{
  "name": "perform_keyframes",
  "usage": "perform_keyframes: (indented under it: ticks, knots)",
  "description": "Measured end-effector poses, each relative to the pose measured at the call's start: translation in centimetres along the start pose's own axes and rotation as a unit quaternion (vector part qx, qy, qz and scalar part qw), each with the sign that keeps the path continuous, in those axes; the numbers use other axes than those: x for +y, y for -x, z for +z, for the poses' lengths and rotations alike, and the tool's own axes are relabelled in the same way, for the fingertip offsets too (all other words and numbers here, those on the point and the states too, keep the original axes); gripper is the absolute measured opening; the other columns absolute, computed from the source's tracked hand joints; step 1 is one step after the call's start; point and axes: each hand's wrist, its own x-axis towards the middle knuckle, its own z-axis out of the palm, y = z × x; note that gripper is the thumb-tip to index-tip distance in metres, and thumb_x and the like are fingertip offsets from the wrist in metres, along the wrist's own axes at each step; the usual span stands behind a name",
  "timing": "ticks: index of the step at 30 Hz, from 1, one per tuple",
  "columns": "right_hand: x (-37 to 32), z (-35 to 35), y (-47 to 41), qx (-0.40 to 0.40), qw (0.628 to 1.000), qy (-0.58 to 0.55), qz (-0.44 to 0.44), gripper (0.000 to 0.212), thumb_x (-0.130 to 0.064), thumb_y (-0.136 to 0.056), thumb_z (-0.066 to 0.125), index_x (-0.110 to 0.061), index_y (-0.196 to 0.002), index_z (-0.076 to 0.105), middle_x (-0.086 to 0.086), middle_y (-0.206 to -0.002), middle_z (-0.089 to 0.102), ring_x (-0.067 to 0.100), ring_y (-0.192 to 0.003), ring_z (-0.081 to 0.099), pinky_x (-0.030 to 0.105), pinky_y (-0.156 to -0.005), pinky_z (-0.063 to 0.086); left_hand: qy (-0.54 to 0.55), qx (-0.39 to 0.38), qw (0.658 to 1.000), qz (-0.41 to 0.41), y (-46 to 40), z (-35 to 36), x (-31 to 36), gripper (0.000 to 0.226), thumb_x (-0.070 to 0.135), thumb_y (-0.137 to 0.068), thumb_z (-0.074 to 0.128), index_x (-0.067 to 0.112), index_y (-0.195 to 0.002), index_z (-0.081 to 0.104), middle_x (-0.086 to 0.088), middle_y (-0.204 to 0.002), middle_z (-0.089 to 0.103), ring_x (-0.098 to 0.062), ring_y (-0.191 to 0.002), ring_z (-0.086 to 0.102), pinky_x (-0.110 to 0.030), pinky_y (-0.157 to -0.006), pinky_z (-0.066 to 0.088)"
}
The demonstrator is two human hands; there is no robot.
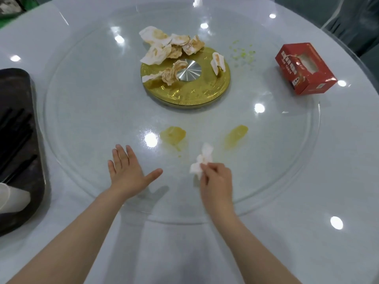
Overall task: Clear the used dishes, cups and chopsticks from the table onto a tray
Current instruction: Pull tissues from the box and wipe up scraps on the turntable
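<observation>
From the head camera, our right hand (215, 179) pinches a crumpled tissue (202, 160) just short of the two yellow spills (173, 135) on the glass turntable (287, 160). Our left hand (127, 171) lies flat, fingers (121, 153) spread and holding nothing. The dark tray (26, 156) with black chopsticks (14, 130) sits far left on the desk (338, 191), so our left hand is the nearer.

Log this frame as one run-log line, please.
left hand: open, flat on glass turntable | right hand: pinches tissue | two yellow spills unwiped | tray at left
</observation>
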Motion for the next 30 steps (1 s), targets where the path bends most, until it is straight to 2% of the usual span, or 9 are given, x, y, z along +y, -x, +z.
perform_keyframes:
  ticks: [4, 7, 10, 12, 14, 19, 22, 25, 30]
  knots:
    - [-1.3, 1.3, 3.3, -0.043, 0.991, -0.011, -0.127, 0.024, 0.003, -0.072, 0.077, -0.006, -0.095, 0.075, 0.011, -0.089, 0.066, 0.033, -0.080, 0.060, 0.023, -0.067, 0.049, -0.002, -0.010, 1.000, -0.003, 0.2, -0.3, 0.0, 0.126, 0.079, -0.073, 0.048, 0.007, -0.149, -0.022, -0.018, -0.156, -0.028, -0.029, -0.144, -0.026, -0.048, -0.116, -0.012]
    - [-0.8, 0.4, 1.8, -0.104, 0.990, -0.046, -0.081, 0.018, -0.019, -0.090, 0.060, -0.009, -0.099, 0.072, 0.003, -0.096, 0.063, 0.020, -0.089, 0.056, 0.013, -0.076, 0.041, 0.004, -0.025, 1.000, 0.008, 0.3, -1.1, -0.2, 0.126, 0.071, -0.074, 0.058, 0.007, -0.149, -0.020, -0.019, -0.156, -0.028, -0.029, -0.144, -0.027, -0.047, -0.115, -0.012]
    - [1.5, -1.5, -2.0, -0.055, 0.994, -0.090, -0.002, 0.019, -0.016, -0.088, 0.060, -0.001, -0.082, 0.069, 0.008, -0.075, 0.062, 0.013, -0.067, 0.049, 0.026, -0.066, 0.041, -0.001, -0.053, 0.998, 0.018, 0.6, -1.8, -0.2, 0.131, 0.068, -0.072, 0.065, 0.007, -0.149, -0.021, -0.019, -0.155, -0.030, -0.030, -0.143, -0.029, -0.047, -0.115, -0.014]
    - [3.6, -3.4, -5.1, -0.004, 1.000, -0.024, 0.020, 0.017, -0.005, -0.087, 0.060, 0.000, -0.096, 0.073, 0.013, -0.093, 0.068, 0.022, -0.084, 0.058, 0.023, -0.075, 0.040, -0.009, -0.064, 0.998, 0.016, 0.8, -2.1, 0.0, 0.135, 0.068, -0.069, 0.068, 0.007, -0.148, -0.023, -0.020, -0.154, -0.032, -0.030, -0.143, -0.030, -0.047, -0.115, -0.014]
    - [6.5, -5.4, -8.0, 0.058, 0.997, 0.041, 0.040, 0.026, 0.003, -0.084, 0.059, 0.001, -0.107, 0.071, 0.024, -0.108, 0.066, 0.037, -0.098, 0.060, 0.029, -0.087, 0.038, -0.018, -0.072, 0.997, 0.013, 1.0, -2.2, 0.2, 0.139, 0.069, -0.066, 0.070, 0.007, -0.147, -0.025, -0.020, -0.153, -0.033, -0.031, -0.142, -0.031, -0.047, -0.115, -0.014]
    - [10.3, -7.5, -14.3, 0.140, 0.975, 0.067, 0.161, 0.033, -0.005, -0.088, 0.051, -0.007, -0.116, 0.068, 0.017, -0.119, 0.063, 0.033, -0.108, 0.058, 0.024, -0.090, 0.038, -0.018, -0.110, 0.994, 0.015, 1.1, -2.4, 0.4, 0.148, 0.072, -0.060, 0.071, 0.008, -0.144, -0.032, -0.020, -0.150, -0.040, -0.031, -0.139, -0.037, -0.049, -0.113, -0.016]
    - [9.9, -6.5, -15.5, 0.157, 0.966, 0.059, 0.195, 0.035, -0.005, -0.091, 0.046, -0.008, -0.120, 0.065, 0.014, -0.125, 0.058, 0.035, -0.114, 0.053, 0.029, -0.094, 0.039, -0.023, -0.132, 0.991, 0.014, 1.3, -2.3, 0.5, 0.152, 0.075, -0.057, 0.071, 0.009, -0.141, -0.037, -0.020, -0.147, -0.044, -0.032, -0.136, -0.040, -0.049, -0.112, -0.018]
    - [9.1, -5.4, -15.1, 0.144, 0.972, 0.078, 0.171, 0.036, -0.008, -0.094, 0.042, -0.009, -0.125, 0.062, 0.014, -0.129, 0.051, 0.037, -0.116, 0.044, 0.029, -0.095, 0.033, -0.031, -0.145, 0.989, 0.010, 1.4, -2.3, 0.9, 0.153, 0.077, -0.057, 0.069, 0.008, -0.138, -0.041, -0.021, -0.144, -0.047, -0.033, -0.135, -0.043, -0.050, -0.111, -0.019]
    - [4.4, -1.7, -10.7, 0.031, 0.998, 0.047, 0.017, 0.030, -0.003, -0.089, 0.052, -0.006, -0.115, 0.069, 0.019, -0.118, 0.060, 0.039, -0.107, 0.052, 0.025, -0.093, 0.035, -0.023, -0.147, 0.989, 0.012, 1.5, -2.9, 1.1, 0.149, 0.078, -0.061, 0.066, 0.007, -0.139, -0.039, -0.022, -0.146, -0.045, -0.034, -0.136, -0.041, -0.050, -0.112, -0.018]
